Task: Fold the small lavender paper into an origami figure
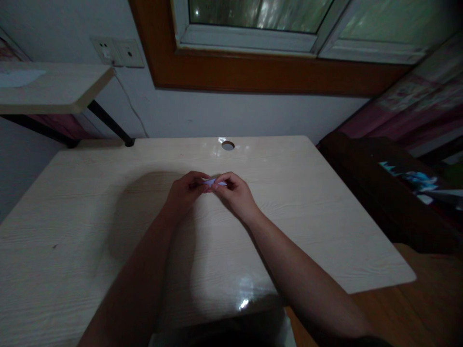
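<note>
Both hands meet over the middle of the pale wood-grain desk [307, 231]. Between them is a small piece of pale purple paper [210, 182], apparently folded. My left hand [183, 193] pinches its left end with thumb and fingers. On the other end, my right hand [236, 193] is closed with thumb and forefinger, and a bit of the paper shows past the fingertips. Fingers cover much of the paper, so its full shape is hidden.
A round cable hole [228, 145] lies near the desk's back edge. At the left, a raised shelf [54, 89] stands on black legs. Behind are wall sockets [117, 52] with a white cord, and a wood-framed window [253, 72]. Dark furniture [383, 193] stands at the right.
</note>
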A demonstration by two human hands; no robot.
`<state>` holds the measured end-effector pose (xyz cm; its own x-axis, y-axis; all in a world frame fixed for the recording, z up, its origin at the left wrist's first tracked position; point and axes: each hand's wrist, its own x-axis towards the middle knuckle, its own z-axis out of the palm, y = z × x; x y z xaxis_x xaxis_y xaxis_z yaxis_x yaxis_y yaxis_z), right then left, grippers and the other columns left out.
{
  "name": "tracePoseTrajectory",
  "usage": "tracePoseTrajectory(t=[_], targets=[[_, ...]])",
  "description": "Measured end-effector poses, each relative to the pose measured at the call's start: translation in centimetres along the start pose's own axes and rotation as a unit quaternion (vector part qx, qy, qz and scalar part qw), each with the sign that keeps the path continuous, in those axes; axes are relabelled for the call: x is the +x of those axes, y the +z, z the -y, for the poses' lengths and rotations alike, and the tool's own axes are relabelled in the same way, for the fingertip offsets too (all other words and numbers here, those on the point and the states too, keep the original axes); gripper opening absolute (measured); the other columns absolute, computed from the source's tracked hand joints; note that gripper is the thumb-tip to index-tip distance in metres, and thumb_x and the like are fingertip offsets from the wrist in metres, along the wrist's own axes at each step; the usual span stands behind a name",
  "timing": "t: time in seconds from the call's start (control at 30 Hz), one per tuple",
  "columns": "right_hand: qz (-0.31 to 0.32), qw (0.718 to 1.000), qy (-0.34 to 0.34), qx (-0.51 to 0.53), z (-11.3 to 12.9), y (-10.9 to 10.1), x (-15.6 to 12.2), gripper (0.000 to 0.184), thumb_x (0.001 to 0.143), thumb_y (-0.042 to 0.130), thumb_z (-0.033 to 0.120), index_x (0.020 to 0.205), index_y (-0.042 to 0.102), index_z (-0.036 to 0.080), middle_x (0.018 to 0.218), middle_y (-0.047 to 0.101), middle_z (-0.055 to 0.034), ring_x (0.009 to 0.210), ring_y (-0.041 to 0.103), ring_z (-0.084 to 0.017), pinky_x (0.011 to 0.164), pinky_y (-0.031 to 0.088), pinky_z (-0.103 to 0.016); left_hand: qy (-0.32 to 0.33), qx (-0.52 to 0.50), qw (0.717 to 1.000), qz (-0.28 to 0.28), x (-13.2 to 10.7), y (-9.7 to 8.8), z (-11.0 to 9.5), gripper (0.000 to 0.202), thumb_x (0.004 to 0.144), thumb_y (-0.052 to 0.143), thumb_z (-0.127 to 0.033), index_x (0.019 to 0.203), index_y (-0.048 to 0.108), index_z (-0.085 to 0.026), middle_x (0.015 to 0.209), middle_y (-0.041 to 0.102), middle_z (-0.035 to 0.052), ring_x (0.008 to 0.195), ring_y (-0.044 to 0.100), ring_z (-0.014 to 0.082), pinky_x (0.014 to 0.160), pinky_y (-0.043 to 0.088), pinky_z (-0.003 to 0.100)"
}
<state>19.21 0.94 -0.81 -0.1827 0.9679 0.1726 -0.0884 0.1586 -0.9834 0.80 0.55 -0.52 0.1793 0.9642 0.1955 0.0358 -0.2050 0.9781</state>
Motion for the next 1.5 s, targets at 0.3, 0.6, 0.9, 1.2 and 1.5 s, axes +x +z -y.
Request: tracePoseTrajectory(t=[0.3,0.6,0.9,1.2,1.5], targets=[[-0.002,1.0,0.022,-0.015,0.2,-0.1,0.2,0.026,0.074,0.079,0.037,0.084,0.063,0.02,0.077,0.064,0.0019,0.071,0.058,-0.013,0.071,0.047,-0.029,0.001,-0.041,0.999,0.008,0.0,0.1,-0.1,0.032,0.082,0.071,-0.032,0.111,0.063,-0.02,0.078,0.071,0.0012,0.076,0.071,0.0171,0.077,0.057,0.031],[-0.02,0.999,0.023,0.042,-0.3,-0.1,0.3,0.029,0.074,0.081,0.038,0.087,0.061,0.021,0.078,0.067,0.0012,0.072,0.064,-0.015,0.074,0.051,-0.032,0.0,-0.067,0.998,-0.007,0.4,0.2,0.3,0.046,0.077,0.078,-0.032,0.117,0.058,-0.019,0.082,0.073,0.0014,0.08,0.073,0.0169,0.081,0.058,0.032],[-0.006,0.999,0.001,0.044,0.0,0.3,0.0,0.03,0.077,0.079,0.04,0.092,0.06,0.023,0.082,0.069,0.0002,0.077,0.067,-0.016,0.079,0.054,-0.036,-0.073,0.024,0.997,0.002,0.8,-0.3,-0.5,0.026,0.077,0.076,-0.043,0.084,0.074,-0.018,0.079,0.077,0.0044,0.076,0.072,0.0195,0.077,0.058,0.032],[-0.031,0.972,-0.137,-0.189,1.3,0.0,-0.4,0.017,0.086,0.071,0.033,0.102,0.07,0.028,0.107,0.065,-0.0066,0.101,0.061,-0.022,0.086,0.052,-0.038,-0.068,0.04,0.997,-0.006,0.7,-0.1,-0.3,0.024,0.078,0.073,-0.042,0.08,0.071,-0.018,0.072,0.075,0.0022,0.07,0.07,0.0178,0.07,0.056,0.029],[0.004,0.947,-0.192,-0.257,1.6,-0.1,-0.6,0.018,0.093,0.062,0.032,0.108,0.072,0.03,0.103,0.068,-0.0069,0.099,0.062,-0.023,0.091,0.052,-0.041,-0.058,0.044,0.997,-0.003,0.7,-0.1,-0.6,0.018,0.079,0.068,-0.035,0.075,0.065,-0.018,0.067,0.068,-0.0004,0.066,0.063,0.0145,0.067,0.05,0.026]])
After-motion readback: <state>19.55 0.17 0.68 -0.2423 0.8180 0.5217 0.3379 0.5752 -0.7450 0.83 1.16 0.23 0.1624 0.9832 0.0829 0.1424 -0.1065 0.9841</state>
